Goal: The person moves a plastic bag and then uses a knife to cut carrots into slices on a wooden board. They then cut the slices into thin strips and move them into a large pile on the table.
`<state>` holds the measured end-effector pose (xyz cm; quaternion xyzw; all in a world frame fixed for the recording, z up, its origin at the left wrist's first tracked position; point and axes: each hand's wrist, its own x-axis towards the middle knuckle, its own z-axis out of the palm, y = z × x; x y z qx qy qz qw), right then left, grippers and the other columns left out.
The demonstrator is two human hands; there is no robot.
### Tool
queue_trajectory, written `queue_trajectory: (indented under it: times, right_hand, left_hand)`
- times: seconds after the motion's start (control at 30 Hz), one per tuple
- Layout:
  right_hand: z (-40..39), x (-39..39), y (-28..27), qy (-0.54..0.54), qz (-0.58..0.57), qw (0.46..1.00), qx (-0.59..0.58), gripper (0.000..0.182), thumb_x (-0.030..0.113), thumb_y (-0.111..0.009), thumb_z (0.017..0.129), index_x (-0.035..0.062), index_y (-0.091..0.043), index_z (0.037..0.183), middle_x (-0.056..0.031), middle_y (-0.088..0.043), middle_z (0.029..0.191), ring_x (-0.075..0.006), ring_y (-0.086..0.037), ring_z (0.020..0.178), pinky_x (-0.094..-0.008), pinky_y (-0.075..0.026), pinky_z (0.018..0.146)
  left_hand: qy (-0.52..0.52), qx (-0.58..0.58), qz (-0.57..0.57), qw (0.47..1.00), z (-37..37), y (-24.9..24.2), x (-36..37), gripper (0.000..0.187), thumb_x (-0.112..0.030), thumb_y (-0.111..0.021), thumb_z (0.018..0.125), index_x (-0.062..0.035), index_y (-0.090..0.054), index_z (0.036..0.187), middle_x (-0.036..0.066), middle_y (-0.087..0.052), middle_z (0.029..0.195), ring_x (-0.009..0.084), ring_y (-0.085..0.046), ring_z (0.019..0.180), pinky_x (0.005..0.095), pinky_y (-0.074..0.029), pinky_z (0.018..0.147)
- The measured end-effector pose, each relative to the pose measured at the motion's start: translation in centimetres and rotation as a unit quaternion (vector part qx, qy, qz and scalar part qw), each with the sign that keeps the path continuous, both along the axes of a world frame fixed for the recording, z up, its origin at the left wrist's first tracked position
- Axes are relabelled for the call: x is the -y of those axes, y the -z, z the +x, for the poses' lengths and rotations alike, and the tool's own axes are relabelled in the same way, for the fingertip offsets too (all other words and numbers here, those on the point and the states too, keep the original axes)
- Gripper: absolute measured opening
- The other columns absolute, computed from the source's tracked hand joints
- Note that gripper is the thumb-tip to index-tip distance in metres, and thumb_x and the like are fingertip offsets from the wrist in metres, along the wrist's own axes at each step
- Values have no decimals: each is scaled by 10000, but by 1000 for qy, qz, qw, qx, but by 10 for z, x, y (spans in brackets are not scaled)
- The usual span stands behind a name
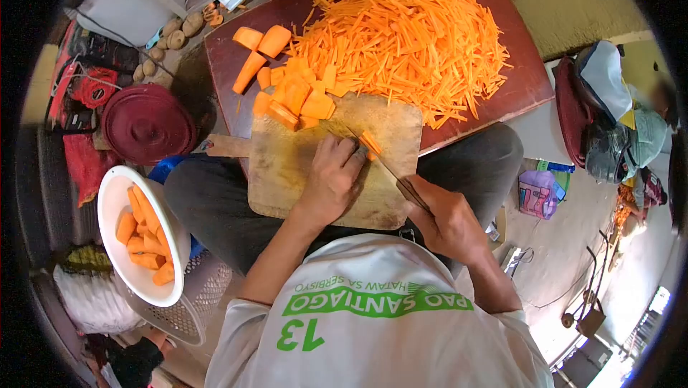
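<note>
On the worn wooden cutting board [279, 187], my left hand [331, 176] is closed, its curled fingertips pressing down carrot that they mostly hide. My right hand [451, 219] grips the handle of a knife [389, 174]. The blade slants up and left across the board, close beside my left fingertips. A few cut carrot sticks [370, 141] lie against the blade. At the board's far edge are flat carrot slices [295, 94], partly overlapping it. Beyond them rises a large heap of carrot strips [408, 48]. Thick peeled carrot chunks [274, 41] sit left of the heap.
The dark red tabletop [527, 65] bears the heap. A white basin [109, 198] with peeled carrots [147, 234] stands at left, on a grey perforated basket [204, 295]. Behind it are a maroon lidded tub [148, 124] and potatoes [192, 24]. Bags [609, 94] hang at right.
</note>
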<state>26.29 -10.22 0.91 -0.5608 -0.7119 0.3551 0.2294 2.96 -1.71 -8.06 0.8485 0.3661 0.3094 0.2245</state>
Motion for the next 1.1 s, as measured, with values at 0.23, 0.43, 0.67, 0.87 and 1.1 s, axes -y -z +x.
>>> queue_trajectory:
  times: [0.23,0.43,0.67,0.87,1.1]
  right_hand:
    - [-8,-8,12,4,6,1000,15,422,106,-720,1014,-48,-609,1391,-290,-736,1093,-489,-737,977,-479,-607,811]
    - [0,2,-11,15,-30,999,-17,410,85,-722,1008,-67,-631,1378,-304,-738,1102,-489,-737,974,-455,-599,822]
    - [-5,-14,6,-8,3,1000,11,386,124,-709,1016,-40,-613,1352,-302,-734,1092,-506,-734,971,-522,-605,781]
    - [-3,-6,15,0,31,999,-8,442,126,-721,1004,-73,-601,1380,-307,-736,1065,-512,-735,968,-517,-609,788]
    - [1,-10,-2,-13,-12,1000,-3,437,97,-723,991,-73,-611,1379,-315,-737,1101,-500,-740,1003,-508,-613,807]
  left_hand:
    - [-12,-11,-4,1000,1,-1,3,492,0,-799,733,34,-725,1218,178,-588,1098,406,-561,1016,492,-501,885]
    - [-15,-12,-19,1000,-3,-1,2,581,-23,-820,669,32,-717,1239,213,-559,1154,426,-541,1082,517,-488,924]
    - [-22,-6,-26,999,-3,5,2,553,-15,-802,664,59,-708,1204,222,-556,1138,432,-543,1069,517,-488,929]
    - [-35,11,-17,999,-2,1,2,498,1,-784,668,64,-718,1158,200,-572,1093,413,-552,1028,498,-495,904]
    - [-42,37,4,998,0,-2,1,469,21,-769,682,65,-728,1147,183,-578,1047,401,-556,1000,484,-497,876]
